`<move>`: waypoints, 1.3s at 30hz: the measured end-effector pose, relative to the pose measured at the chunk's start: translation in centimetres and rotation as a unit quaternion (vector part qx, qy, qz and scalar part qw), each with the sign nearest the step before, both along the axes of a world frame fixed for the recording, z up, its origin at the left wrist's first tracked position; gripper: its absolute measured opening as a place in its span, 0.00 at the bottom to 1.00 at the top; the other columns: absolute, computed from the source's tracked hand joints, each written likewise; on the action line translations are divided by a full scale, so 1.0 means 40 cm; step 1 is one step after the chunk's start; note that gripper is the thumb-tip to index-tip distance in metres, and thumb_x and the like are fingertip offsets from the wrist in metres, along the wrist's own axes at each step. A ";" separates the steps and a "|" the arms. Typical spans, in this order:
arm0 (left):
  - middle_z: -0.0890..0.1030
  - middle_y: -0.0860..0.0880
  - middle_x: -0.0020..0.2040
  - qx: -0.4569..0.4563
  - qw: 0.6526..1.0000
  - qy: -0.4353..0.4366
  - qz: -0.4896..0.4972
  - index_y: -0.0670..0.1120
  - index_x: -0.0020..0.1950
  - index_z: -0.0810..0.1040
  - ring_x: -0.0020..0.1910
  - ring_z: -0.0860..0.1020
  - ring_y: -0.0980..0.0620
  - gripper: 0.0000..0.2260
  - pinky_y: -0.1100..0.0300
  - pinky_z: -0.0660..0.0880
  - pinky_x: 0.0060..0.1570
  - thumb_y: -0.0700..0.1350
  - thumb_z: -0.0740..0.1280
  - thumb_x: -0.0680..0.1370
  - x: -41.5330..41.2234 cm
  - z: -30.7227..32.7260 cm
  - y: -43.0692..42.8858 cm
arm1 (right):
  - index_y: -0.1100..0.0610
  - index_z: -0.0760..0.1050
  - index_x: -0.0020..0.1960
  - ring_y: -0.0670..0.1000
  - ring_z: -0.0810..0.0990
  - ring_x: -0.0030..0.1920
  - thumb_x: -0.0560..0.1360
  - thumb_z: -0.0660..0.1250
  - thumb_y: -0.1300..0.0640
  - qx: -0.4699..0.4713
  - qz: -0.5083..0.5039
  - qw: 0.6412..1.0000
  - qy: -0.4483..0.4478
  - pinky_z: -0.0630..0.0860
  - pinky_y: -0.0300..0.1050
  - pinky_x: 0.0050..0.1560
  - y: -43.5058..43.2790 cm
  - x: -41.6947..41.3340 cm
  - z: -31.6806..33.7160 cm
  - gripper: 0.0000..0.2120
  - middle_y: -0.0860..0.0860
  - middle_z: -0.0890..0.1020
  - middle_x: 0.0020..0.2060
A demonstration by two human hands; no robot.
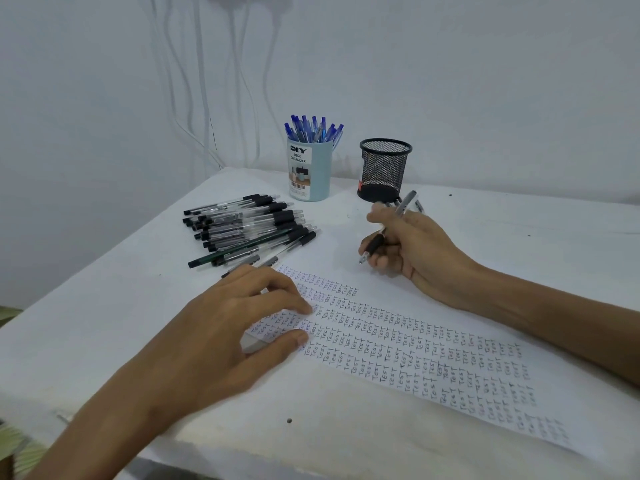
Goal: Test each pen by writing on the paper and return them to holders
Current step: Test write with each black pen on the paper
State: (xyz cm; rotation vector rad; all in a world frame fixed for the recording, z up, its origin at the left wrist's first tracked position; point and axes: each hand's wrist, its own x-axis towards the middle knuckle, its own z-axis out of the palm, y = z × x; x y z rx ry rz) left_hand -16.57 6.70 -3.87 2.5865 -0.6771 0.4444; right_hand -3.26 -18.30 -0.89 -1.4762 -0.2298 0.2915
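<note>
**Fig.** Pen test, mid-task. The paper [433, 344] carries many rows of "TEST"; the farthest row stops short.

- **R hand** [412, 247]: at the paper's far side, fingers clamped on a black-grip pen [375, 242]. The tip points down just beyond that short row; can't tell if it touches the sheet. More pen ends stick out behind the knuckles, no. unclear.
- **L hand** [242, 317]: on the paper's left end, fingers nearly straight and a little apart, tips pressing the sheet flat.
- **Beyond the paper, left:** loose pile of black pens [249, 230] on the table [104, 341], prob. not yet tested.
- **Beyond the paper, centre:** blue holder [310, 174] packed w/ blue pens [313, 129], prob. done.
- **Beyond the paper, right of centre:** mesh holder [384, 171], no pen showing above its rim.

**Est.:** approx. half done; the black batch and its return remain.

**Obstacles:** nothing betw. paper and holders. The pile lies just beside the L hand's fingertips, so it could get nudged.
</note>
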 end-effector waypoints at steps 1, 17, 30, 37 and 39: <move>0.76 0.65 0.61 0.000 1.000 -0.001 0.000 0.62 0.62 0.81 0.62 0.76 0.61 0.15 0.64 0.72 0.62 0.65 0.63 0.81 0.001 0.000 0.000 | 0.59 0.74 0.53 0.52 0.79 0.28 0.84 0.60 0.46 0.012 -0.009 0.999 0.037 0.76 0.38 0.26 0.001 0.002 0.005 0.16 0.60 0.84 0.37; 0.76 0.66 0.60 -0.001 1.000 -0.012 0.003 0.62 0.61 0.81 0.61 0.76 0.61 0.15 0.62 0.75 0.57 0.65 0.62 0.81 0.004 -0.006 0.000 | 0.55 0.71 0.59 0.48 0.78 0.37 0.77 0.71 0.45 -0.491 -0.089 0.822 -0.273 0.71 0.40 0.34 -0.055 0.191 0.089 0.18 0.50 0.81 0.37; 0.75 0.66 0.60 0.001 1.000 -0.008 0.004 0.62 0.62 0.81 0.62 0.75 0.62 0.15 0.65 0.72 0.58 0.66 0.62 0.81 0.003 -0.006 0.001 | 0.58 0.77 0.55 0.58 0.75 0.45 0.78 0.67 0.46 -0.634 -0.110 0.682 -0.347 0.69 0.47 0.42 -0.029 0.223 0.033 0.15 0.57 0.77 0.48; 0.75 0.66 0.61 0.005 1.000 -0.006 0.007 0.63 0.62 0.81 0.62 0.75 0.62 0.15 0.65 0.73 0.57 0.66 0.62 0.81 0.004 -0.004 0.000 | 0.56 0.79 0.57 0.49 0.77 0.40 0.80 0.67 0.51 -0.458 -0.015 0.670 -0.584 0.76 0.46 0.41 0.050 0.151 0.028 0.10 0.49 0.80 0.44; 0.75 0.66 0.60 0.001 1.000 -0.006 0.006 0.62 0.62 0.81 0.62 0.75 0.62 0.15 0.64 0.73 0.57 0.66 0.62 0.81 0.003 -0.004 -0.001 | 0.53 0.81 0.59 0.46 0.77 0.42 0.80 0.67 0.51 -0.422 0.058 0.636 -0.643 0.76 0.41 0.40 0.081 0.121 0.029 0.10 0.49 0.80 0.50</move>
